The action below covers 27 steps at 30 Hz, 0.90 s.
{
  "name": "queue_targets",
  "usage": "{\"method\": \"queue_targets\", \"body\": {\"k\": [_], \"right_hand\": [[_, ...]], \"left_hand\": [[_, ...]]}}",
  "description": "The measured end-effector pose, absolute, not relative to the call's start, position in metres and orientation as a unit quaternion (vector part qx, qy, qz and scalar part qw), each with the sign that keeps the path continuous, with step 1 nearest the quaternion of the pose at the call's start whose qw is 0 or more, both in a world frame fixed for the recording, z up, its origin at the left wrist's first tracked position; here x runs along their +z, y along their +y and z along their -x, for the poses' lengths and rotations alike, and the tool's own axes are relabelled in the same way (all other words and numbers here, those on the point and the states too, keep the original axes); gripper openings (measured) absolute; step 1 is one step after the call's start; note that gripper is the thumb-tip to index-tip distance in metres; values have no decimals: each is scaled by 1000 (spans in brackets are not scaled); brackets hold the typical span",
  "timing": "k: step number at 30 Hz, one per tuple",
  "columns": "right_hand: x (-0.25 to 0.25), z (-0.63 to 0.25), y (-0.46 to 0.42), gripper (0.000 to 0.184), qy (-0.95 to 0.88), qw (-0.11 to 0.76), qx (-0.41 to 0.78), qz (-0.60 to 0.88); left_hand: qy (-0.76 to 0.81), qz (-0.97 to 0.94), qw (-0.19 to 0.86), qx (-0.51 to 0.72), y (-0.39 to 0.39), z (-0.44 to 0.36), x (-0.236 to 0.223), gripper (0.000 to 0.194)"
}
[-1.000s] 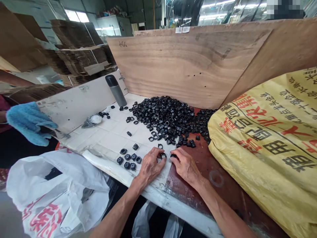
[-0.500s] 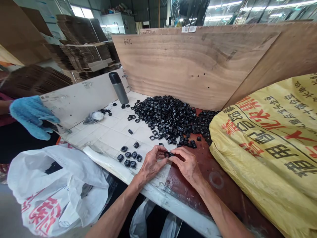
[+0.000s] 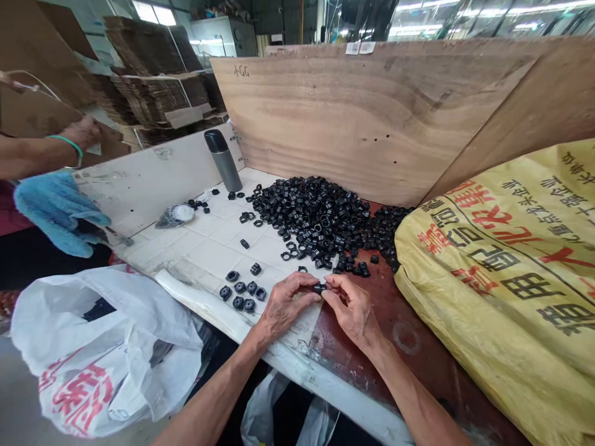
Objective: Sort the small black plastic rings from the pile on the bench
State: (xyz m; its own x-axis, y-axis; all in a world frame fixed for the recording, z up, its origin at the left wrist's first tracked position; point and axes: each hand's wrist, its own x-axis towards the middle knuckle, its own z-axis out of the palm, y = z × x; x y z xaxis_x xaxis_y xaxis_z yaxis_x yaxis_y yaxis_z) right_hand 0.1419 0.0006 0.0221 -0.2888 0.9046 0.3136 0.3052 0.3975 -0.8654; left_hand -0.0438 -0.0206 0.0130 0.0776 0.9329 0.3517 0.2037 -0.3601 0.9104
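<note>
Between the fingertips of both hands is a small black plastic ring-shaped part (image 3: 319,288), held just above the table's near edge. My left hand (image 3: 286,303) pinches it from the left, and my right hand (image 3: 349,301) grips its right side with thumb and fingers. Fingers cover part of it. Beyond my hands lies a large heap of black plastic rings (image 3: 316,217). To the left of my left hand, several black round parts (image 3: 239,287) sit in a small group, some with filled centres and some open like rings.
A grey flask (image 3: 224,162) stands by the wooden back board (image 3: 325,111). A clear bag with something white (image 3: 175,215) lies at left. The yellow sack (image 3: 488,279) bounds the right side, a white plastic bag (image 3: 106,347) the lower left. Another person's arm (image 3: 46,148) reaches in beside a blue cloth (image 3: 60,210).
The black part has turned between my fingers and now shows its side. Another person's arm has come into view at the far left, above the blue cloth.
</note>
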Motion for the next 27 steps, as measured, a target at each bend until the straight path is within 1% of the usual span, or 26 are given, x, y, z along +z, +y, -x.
{"method": "queue_targets", "body": {"k": [5,13,14,17,18,19,20,22,24,26,27], "right_hand": [[22,-140,-1,14,-757,395,309,420],[26,-142,0,19,-762,356,345,417],[24,-142,0,21,-766,350,336,422],[20,-141,2,41,-781,329,293,442],[19,-140,1,45,-781,328,282,451],[20,-139,0,45,-776,330,280,459],[21,-138,-1,42,-766,338,286,465],[24,-138,-3,29,-750,362,310,458],[26,-138,-4,28,-749,373,331,436],[25,-140,-4,25,-750,366,342,432],[24,-141,-3,28,-747,358,347,439]], "left_hand": [[423,-661,344,515,-20,43,13,24],[417,-668,325,523,-19,45,9,25],[414,-673,323,521,-19,45,10,26],[400,-683,321,519,-18,44,10,26],[399,-682,324,520,-18,44,10,26],[401,-679,326,521,-18,43,11,26],[406,-674,329,523,-18,43,11,25],[418,-660,335,526,-18,42,11,24],[424,-653,342,526,-18,42,12,22],[424,-657,340,521,-18,43,12,22],[425,-661,337,518,-18,44,13,22]]}}
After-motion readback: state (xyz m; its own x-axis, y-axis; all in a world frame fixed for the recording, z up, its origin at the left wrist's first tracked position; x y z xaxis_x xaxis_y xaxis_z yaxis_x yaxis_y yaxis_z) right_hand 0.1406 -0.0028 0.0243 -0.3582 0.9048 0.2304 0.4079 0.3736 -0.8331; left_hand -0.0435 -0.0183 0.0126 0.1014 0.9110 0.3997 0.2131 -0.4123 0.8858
